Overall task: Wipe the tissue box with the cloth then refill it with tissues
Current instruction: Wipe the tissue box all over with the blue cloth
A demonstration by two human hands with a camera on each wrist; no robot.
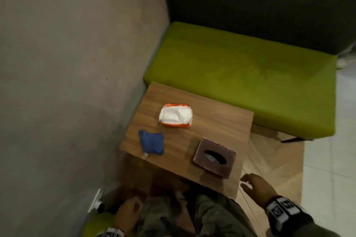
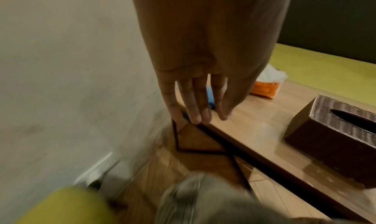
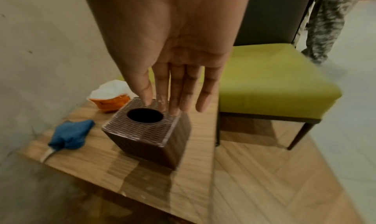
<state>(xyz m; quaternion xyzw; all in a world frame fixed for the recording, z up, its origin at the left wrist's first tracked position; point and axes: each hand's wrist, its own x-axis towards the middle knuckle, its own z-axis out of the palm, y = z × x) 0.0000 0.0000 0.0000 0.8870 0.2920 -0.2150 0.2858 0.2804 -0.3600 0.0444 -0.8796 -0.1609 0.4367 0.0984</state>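
Observation:
A dark brown woven tissue box [image 1: 214,158] [image 2: 333,135] [image 3: 146,131] with an oval top opening stands near the front right of the small wooden table [image 1: 212,121]. A crumpled blue cloth [image 1: 152,141] [image 3: 71,135] [image 2: 209,95] lies at the table's front left. An orange pack of white tissues [image 1: 176,115] [image 3: 111,97] [image 2: 268,86], torn open, lies behind them. My right hand [image 1: 254,183] [image 3: 177,86] hovers open, off the table's front right corner, holding nothing. My left hand [image 1: 128,211] [image 2: 195,98] hangs low with straight fingers by my lap, also empty.
A grey wall [image 1: 67,82] runs close along the table's left side. A green padded bench [image 1: 250,75] stands behind the table and a green seat [image 3: 270,82] to its right. The floor [image 1: 279,159] is wood, then pale tile further right.

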